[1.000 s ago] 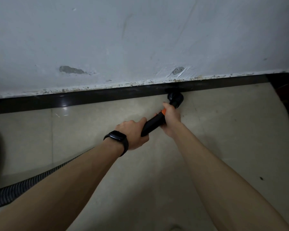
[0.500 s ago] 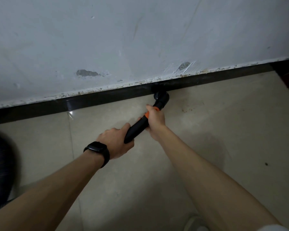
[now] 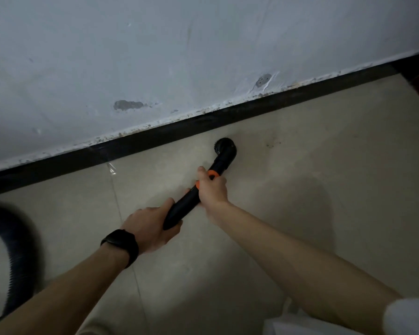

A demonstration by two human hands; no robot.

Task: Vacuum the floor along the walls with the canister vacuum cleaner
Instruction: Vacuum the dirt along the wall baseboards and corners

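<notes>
As left hand (image 3: pixel 150 228) and right hand (image 3: pixel 212 189) clasp the wand (image 3: pixel 184 206), nozzle (image 3: pixel 224 147) lies near baseboard (image 3: pixel 155 139).

No text, label, brand, number or sign can be read anywhere in the view. The black vacuum wand (image 3: pixel 184 207), just below centre toward 6 o'clock, shows a plain dark surface. Its orange collar (image 3: pixel 212 174) carries no legible mark. The wristband (image 3: pixel 120 243) at about 8 o'clock shows only a dark, unlit face.
</notes>
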